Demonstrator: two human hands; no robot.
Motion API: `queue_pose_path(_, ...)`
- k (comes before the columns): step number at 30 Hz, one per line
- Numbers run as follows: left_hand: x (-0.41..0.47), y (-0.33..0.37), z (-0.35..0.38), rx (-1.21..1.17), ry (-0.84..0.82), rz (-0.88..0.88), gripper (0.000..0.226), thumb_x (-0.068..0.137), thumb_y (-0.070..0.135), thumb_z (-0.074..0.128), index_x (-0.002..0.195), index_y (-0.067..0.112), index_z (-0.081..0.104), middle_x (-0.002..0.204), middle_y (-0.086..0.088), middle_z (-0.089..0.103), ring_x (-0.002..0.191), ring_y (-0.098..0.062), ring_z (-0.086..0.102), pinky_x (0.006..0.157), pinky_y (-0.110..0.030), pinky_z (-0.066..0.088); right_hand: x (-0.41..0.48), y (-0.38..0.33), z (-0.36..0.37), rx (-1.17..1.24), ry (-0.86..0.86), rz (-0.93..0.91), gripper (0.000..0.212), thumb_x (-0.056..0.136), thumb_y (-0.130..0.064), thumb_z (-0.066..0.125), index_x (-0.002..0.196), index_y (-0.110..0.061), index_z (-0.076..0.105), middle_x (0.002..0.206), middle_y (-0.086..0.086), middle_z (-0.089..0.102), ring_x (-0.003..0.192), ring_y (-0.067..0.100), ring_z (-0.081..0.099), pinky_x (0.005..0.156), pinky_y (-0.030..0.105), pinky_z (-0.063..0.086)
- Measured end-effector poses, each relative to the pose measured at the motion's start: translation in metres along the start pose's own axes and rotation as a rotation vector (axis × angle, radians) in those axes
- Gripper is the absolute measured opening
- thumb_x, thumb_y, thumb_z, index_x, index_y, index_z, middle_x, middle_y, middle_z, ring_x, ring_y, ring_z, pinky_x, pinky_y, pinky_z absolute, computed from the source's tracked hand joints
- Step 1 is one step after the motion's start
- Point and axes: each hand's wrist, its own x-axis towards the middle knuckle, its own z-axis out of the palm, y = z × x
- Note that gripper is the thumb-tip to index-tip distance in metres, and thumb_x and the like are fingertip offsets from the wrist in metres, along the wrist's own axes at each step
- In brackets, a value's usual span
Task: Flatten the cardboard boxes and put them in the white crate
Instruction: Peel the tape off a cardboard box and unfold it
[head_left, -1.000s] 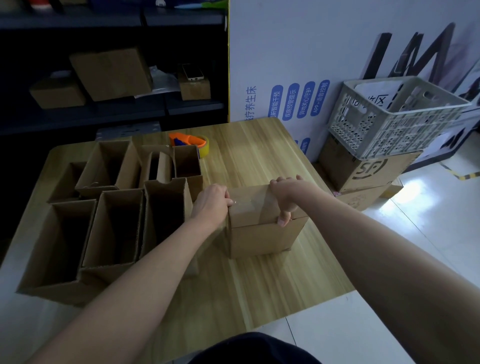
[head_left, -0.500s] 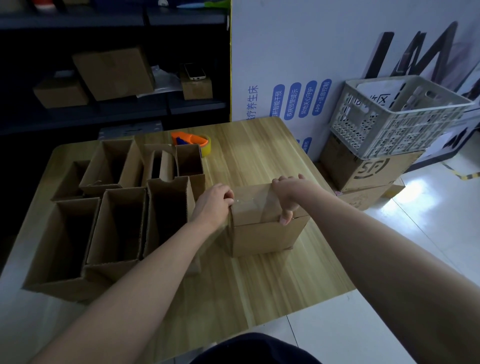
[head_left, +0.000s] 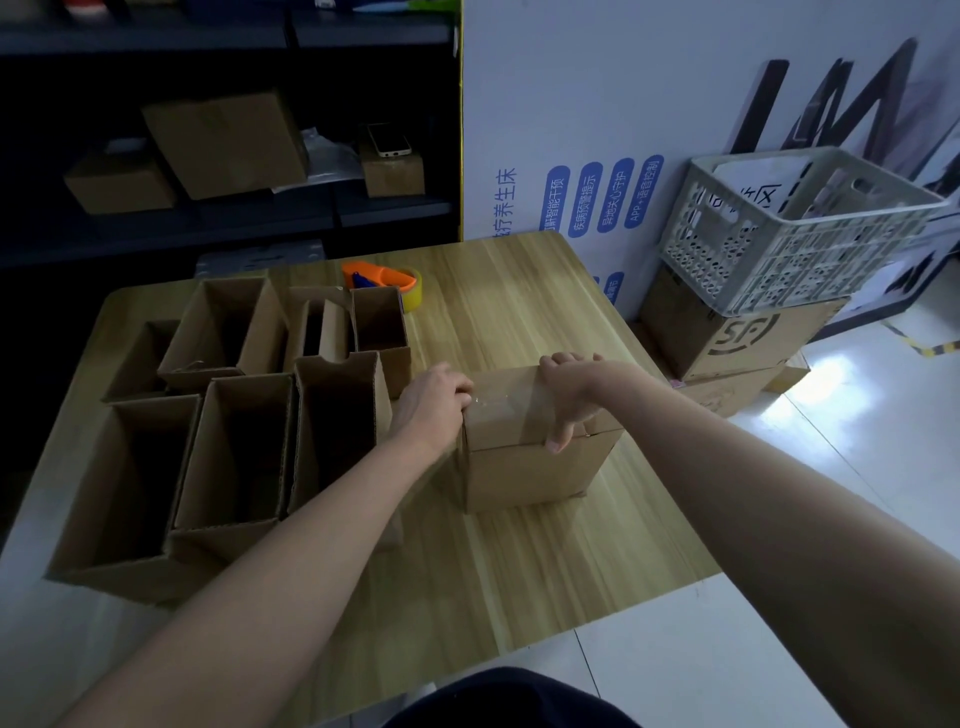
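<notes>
We see a wooden desk (head_left: 519, 322), open cardboard boxes (head_left: 260, 332) crowding its left half, and the white crate (head_left: 753, 260) off to the right on stacked cartons (head_left: 727, 343). Mid-desk stands a closed taped box (head_left: 530, 467). The left hand (head_left: 431, 400) curls its fingers over the box's left top edge, and the right hand (head_left: 571, 395) clamps fingers and thumb on its top. An orange tape dispenser (head_left: 384, 278) lies behind.
</notes>
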Motion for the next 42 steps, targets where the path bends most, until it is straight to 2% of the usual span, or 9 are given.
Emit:
queue_pose_path(6,0.000,0.002,0.005,0.018,0.017,0.021,0.016,0.093,0.014,0.055,0.103,0.010,0.068,0.106,-0.003,0.060,0.097,-0.014,0.057,0.081,-0.022,0.046,0.002,-0.002,0.000,0.010,-0.002,-0.003,0.126,0.058,-0.052,0.082,0.152,-0.012,0.008,0.155,0.009,0.022,0.143,0.033,0.015,0.117,0.050,0.005)
queue_pose_path(10,0.005,0.003,0.004,0.026,-0.017,-0.005,0.012,0.092,0.013,0.056,0.098,0.011,0.067,0.105,-0.003,0.058,0.093,-0.013,0.055,0.076,-0.021,0.044,0.000,-0.007,-0.004,-0.029,-0.011,0.021,0.121,0.059,-0.052,0.082,0.150,-0.011,0.015,0.150,0.009,0.030,0.139,0.035,0.024,0.116,0.049,0.016)
queue_pose_path(14,0.007,0.004,0.001,0.048,-0.071,0.000,0.010,0.091,0.014,0.058,0.096,0.012,0.067,0.103,-0.001,0.056,0.099,-0.016,0.055,0.081,-0.025,0.046,-0.001,-0.010,-0.006,-0.037,-0.026,0.034,0.120,0.060,-0.051,0.082,0.150,-0.011,0.015,0.149,0.009,0.031,0.139,0.037,0.023,0.115,0.050,0.019)
queue_pose_path(19,0.011,0.020,-0.001,0.123,-0.194,0.087,0.034,0.083,0.041,0.066,0.105,0.015,0.061,0.105,0.001,0.055,0.103,-0.016,0.048,0.090,-0.035,0.048,-0.003,-0.011,-0.006,-0.058,-0.014,0.033,0.116,0.060,-0.050,0.082,0.149,-0.010,0.020,0.146,0.010,0.035,0.134,0.034,0.032,0.111,0.046,0.024)
queue_pose_path(24,0.019,0.031,0.000,0.093,-0.243,0.025,0.032,0.079,0.042,0.070,0.097,0.017,0.060,0.099,0.001,0.056,0.101,-0.017,0.049,0.087,-0.036,0.049,-0.002,-0.010,-0.005,-0.039,-0.010,0.032,0.114,0.059,-0.049,0.082,0.148,-0.011,0.022,0.142,0.012,0.038,0.131,0.036,0.035,0.109,0.048,0.030)
queue_pose_path(28,0.019,0.032,0.006,0.123,-0.218,-0.001,0.029,0.080,0.039,0.069,0.098,0.018,0.059,0.102,-0.001,0.056,0.102,-0.018,0.048,0.085,-0.034,0.048,-0.002,-0.008,-0.003,-0.043,-0.009,0.005,0.112,0.060,-0.053,0.081,0.146,-0.009,0.024,0.139,0.013,0.039,0.129,0.035,0.037,0.110,0.048,0.030)
queue_pose_path(34,0.017,0.029,0.003,0.082,-0.188,-0.053,0.045,0.080,0.036,0.071,0.114,0.014,0.053,0.113,-0.003,0.052,0.102,-0.019,0.053,0.085,-0.030,0.049,-0.009,-0.010,-0.004,-0.056,0.003,0.013,0.110,0.063,-0.054,0.079,0.146,-0.008,0.024,0.139,0.012,0.039,0.128,0.032,0.037,0.110,0.045,0.029)
queue_pose_path(39,0.007,0.022,-0.002,0.098,-0.090,-0.080,0.020,0.086,0.027,0.065,0.100,0.012,0.064,0.100,-0.004,0.062,0.087,-0.015,0.059,0.073,-0.025,0.048,-0.008,-0.010,-0.006,-0.028,0.006,0.033,0.114,0.059,-0.050,0.083,0.147,-0.011,0.023,0.142,0.010,0.037,0.130,0.032,0.036,0.108,0.045,0.029)
queue_pose_path(42,0.002,0.020,-0.003,0.053,-0.055,-0.108,0.016,0.088,0.021,0.063,0.100,0.011,0.066,0.097,-0.005,0.066,0.088,-0.015,0.062,0.072,-0.023,0.049,-0.006,-0.011,-0.006,-0.026,-0.006,0.042,0.116,0.057,-0.049,0.084,0.148,-0.011,0.022,0.142,0.010,0.037,0.130,0.033,0.036,0.107,0.045,0.030)
